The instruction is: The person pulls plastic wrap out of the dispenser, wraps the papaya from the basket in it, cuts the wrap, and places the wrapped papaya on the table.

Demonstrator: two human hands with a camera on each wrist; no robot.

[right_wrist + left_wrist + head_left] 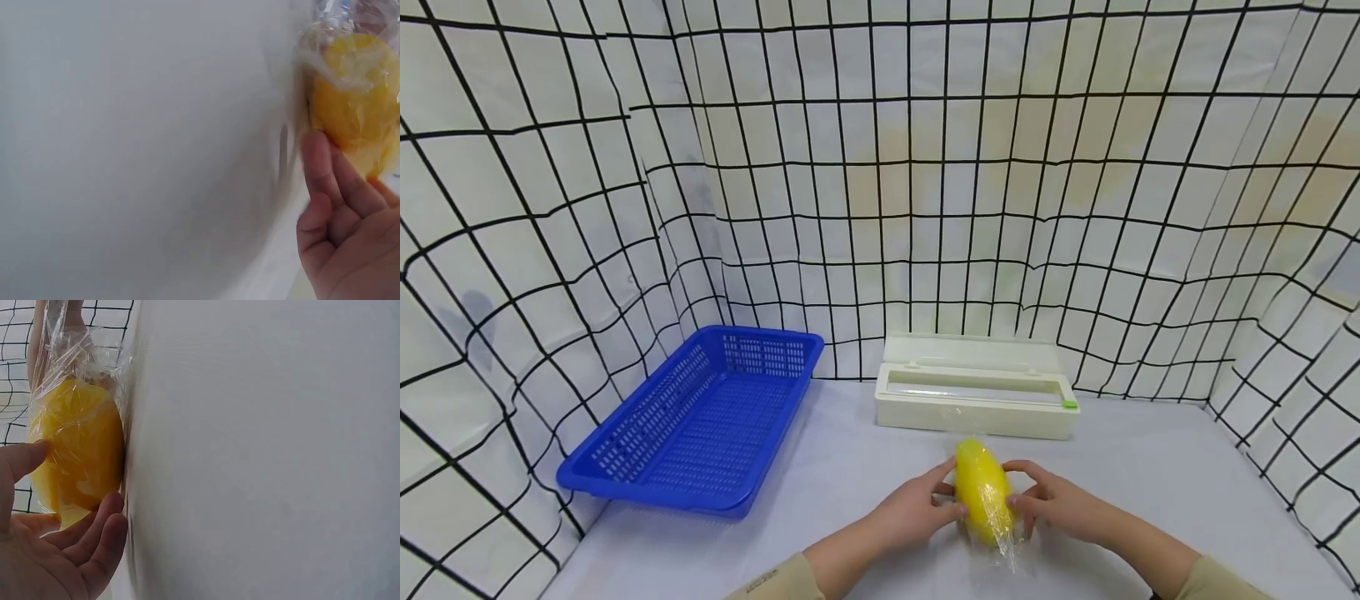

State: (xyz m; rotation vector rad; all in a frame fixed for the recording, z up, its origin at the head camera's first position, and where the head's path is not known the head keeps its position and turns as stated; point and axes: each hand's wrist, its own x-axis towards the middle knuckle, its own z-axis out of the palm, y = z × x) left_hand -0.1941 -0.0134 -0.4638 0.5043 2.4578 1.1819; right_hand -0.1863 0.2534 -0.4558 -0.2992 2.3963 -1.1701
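A yellow fruit point(981, 487) wrapped in clear cling film lies on the white table point(820, 533), its long side running away from me. My left hand point(925, 504) holds its left flank, thumb on top and fingers curled low. My right hand point(1052, 500) holds the right flank the same way. Loose film point(1009, 552) trails off the near end. The left wrist view has the fruit point(78, 444) between thumb and fingers of the left hand point(56, 550). In the right wrist view the right hand point(344, 231) touches the fruit point(353, 103) with its fingers.
A cream cling-film dispenser box point(973, 387) stands open behind the fruit, against the back wall. A blue slotted basket point(647, 492) sits at the left, tilted against the cloth. White cloth with a black grid point(880, 208) walls in the table on three sides.
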